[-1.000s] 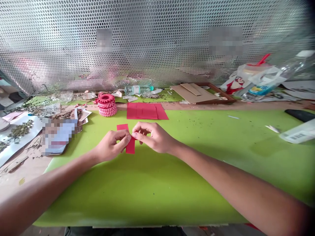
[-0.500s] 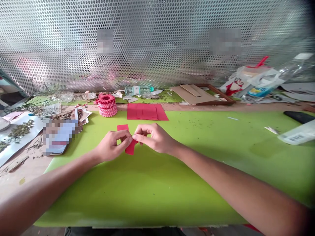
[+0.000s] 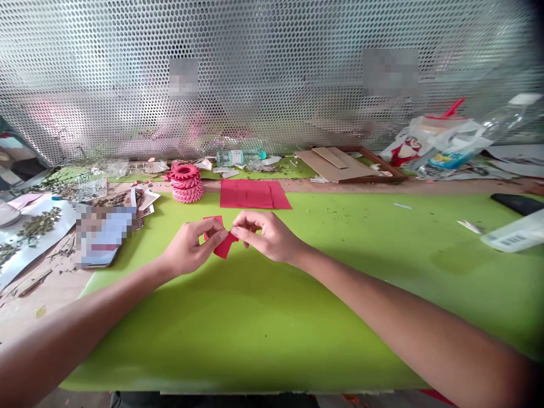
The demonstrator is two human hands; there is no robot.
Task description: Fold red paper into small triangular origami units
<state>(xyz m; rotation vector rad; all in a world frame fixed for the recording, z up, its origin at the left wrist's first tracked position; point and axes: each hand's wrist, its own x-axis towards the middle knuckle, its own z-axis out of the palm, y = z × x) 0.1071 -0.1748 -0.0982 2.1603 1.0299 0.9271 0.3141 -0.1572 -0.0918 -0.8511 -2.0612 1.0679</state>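
Now skewed: red paper strip (image 3: 224, 248) pinched between left hand (image 3: 189, 247) and right hand (image 3: 267, 238), nearly touching, over green cutting mat (image 3: 340, 317). Light, soft, creases easily; grip near edges. Fold probably there, view poor.

Bright, even light is coming from above and ahead, and the perforated metal screen (image 3: 272, 73) is shining with a pale glare. Soft shadows are falling on the green cutting mat (image 3: 340, 345) under the left hand (image 3: 189, 246) and the right hand (image 3: 267, 238). The wide lens is bending the edges, the plastic bag (image 3: 446, 139) is looking slightly soft, and the top right corner is darkening.
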